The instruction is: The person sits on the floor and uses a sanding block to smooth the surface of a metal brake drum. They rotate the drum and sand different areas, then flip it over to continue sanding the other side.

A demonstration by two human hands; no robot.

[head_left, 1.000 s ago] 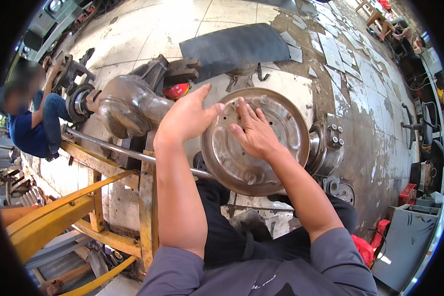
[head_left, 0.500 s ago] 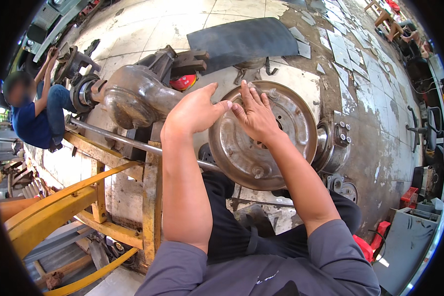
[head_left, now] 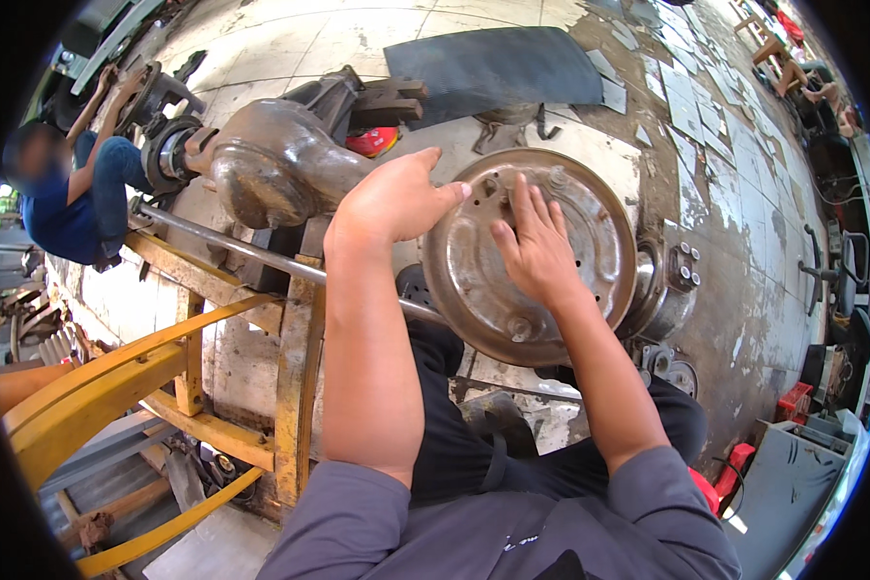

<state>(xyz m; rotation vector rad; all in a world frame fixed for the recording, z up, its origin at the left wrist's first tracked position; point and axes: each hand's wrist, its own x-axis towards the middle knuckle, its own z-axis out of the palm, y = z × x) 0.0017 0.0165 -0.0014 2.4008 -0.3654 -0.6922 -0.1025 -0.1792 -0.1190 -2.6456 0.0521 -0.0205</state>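
Observation:
A round, rusty steel brake backing plate [head_left: 454,290] faces me at the middle, mounted at the end of a long axle housing [head_left: 304,150]. My right hand [head_left: 539,246] is over the plate's face, fingers outstretched and thumb apart; I cannot tell whether it touches the metal. At the plate's upper left edge, my left hand [head_left: 396,198] is held with thumb and forefinger apart and nothing visible between them. Its other fingers are hidden behind the hand. A smooth metal rod [head_left: 232,253] runs behind my left forearm toward the plate.
A yellow metal frame [head_left: 295,406] stands at my left. Beyond it a person in blue [head_left: 63,217] sits with arms raised at another metal part. A dark sheet [head_left: 498,72] lies on the tiled floor ahead. At right are a grey metal box [head_left: 788,483] and a red crate [head_left: 795,401].
My hands have drawn apart. The right hand has moved down and right across the plate, away from the left thumb. The view has shifted slightly.

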